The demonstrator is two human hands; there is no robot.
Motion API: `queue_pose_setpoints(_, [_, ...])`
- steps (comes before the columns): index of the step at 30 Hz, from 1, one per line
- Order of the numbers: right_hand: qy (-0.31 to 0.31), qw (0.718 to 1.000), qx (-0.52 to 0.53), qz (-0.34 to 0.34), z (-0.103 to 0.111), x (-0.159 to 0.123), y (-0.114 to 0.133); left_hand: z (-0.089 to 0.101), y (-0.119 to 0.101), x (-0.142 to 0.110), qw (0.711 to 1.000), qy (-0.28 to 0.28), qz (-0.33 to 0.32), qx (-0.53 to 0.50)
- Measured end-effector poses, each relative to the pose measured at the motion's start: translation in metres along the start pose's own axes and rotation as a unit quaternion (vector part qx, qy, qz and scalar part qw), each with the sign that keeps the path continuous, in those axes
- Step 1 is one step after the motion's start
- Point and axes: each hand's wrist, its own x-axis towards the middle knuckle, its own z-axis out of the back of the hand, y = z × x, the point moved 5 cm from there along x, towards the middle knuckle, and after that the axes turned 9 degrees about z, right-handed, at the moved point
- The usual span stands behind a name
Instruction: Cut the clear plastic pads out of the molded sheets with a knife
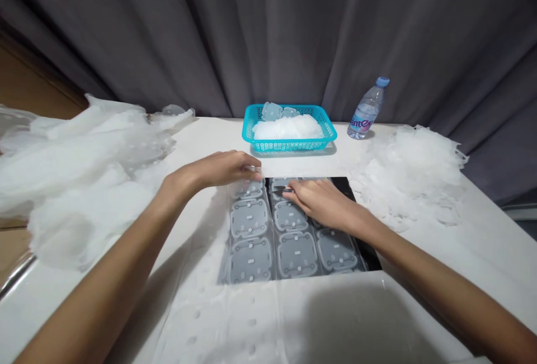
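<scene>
A translucent plastic sheet point(252, 260) with rows of rounded-square shapes lies over a black mat point(371, 255) on the white table. My left hand point(232, 167) is at the sheet's far left corner, its fingers closed on the edge. My right hand point(316, 199) is closed round a small, dark, thin tool point(287, 189); most of it is hidden, so its kind is unclear. The tool's tip meets the sheet at a shape in the far row. My right palm covers part of the shapes beneath it.
A turquoise basket point(289, 145) holding white translucent pieces stands at the back. Right of it is a water bottle point(366, 112). Crumpled translucent sheet scraps point(84, 168) are heaped at left, and another pile of scraps point(415, 168) lies at right. A grey curtain point(268, 28) hangs behind.
</scene>
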Motion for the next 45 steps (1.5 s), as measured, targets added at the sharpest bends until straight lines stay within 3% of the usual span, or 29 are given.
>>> queue_pose_setpoints(3, [-0.083, 0.993, -0.009, -0.079, -0.017, -0.002, -0.007, -0.003, 0.002, 0.001, 0.999, -0.02, 0.021, 0.032])
queue_pose_setpoints(5, [-0.111, 0.99, -0.01, -0.091, -0.03, -0.001, -0.01, -0.008, 0.001, 0.003, 0.998, -0.041, 0.023, 0.043])
queue_pose_setpoints(8, [-0.121, 0.99, -0.01, -0.079, -0.039, 0.002, -0.018, -0.016, 0.0, 0.007, 0.992, -0.105, 0.016, 0.074])
queue_pose_setpoints(13, [-0.141, 0.988, -0.011, -0.064, -0.036, 0.005, -0.042, -0.03, 0.007, 0.016, 0.978, -0.182, 0.028, 0.092])
queue_pose_setpoints(21, [-0.146, 0.989, -0.004, -0.027, -0.034, 0.016, -0.071, -0.033, 0.018, 0.019, 0.966, -0.243, 0.059, 0.058])
queue_pose_setpoints(24, [-0.14, 0.99, 0.006, -0.017, -0.022, 0.014, -0.066, -0.03, 0.019, 0.016, 0.972, -0.226, 0.054, 0.033])
queue_pose_setpoints(27, [-0.113, 0.992, 0.056, 0.002, 0.002, 0.005, -0.053, -0.024, 0.02, 0.015, 0.984, -0.167, 0.066, 0.001])
queue_pose_setpoints(30, [0.017, 0.99, 0.13, 0.048, 0.019, -0.006, -0.035, -0.018, 0.018, 0.013, 0.992, -0.089, 0.085, -0.026])
queue_pose_setpoints(33, [0.057, 0.986, 0.151, 0.045, 0.032, -0.011, -0.024, -0.011, 0.009, 0.009, 0.995, -0.036, 0.071, -0.052])
queue_pose_setpoints(38, [0.064, 0.989, 0.127, 0.033, 0.029, -0.008, -0.014, 0.002, -0.01, 0.0, 0.995, -0.055, 0.03, -0.074])
queue_pose_setpoints(45, [0.075, 0.992, 0.098, 0.035, 0.031, -0.004, -0.006, 0.007, -0.02, -0.007, 0.997, -0.05, 0.056, -0.029])
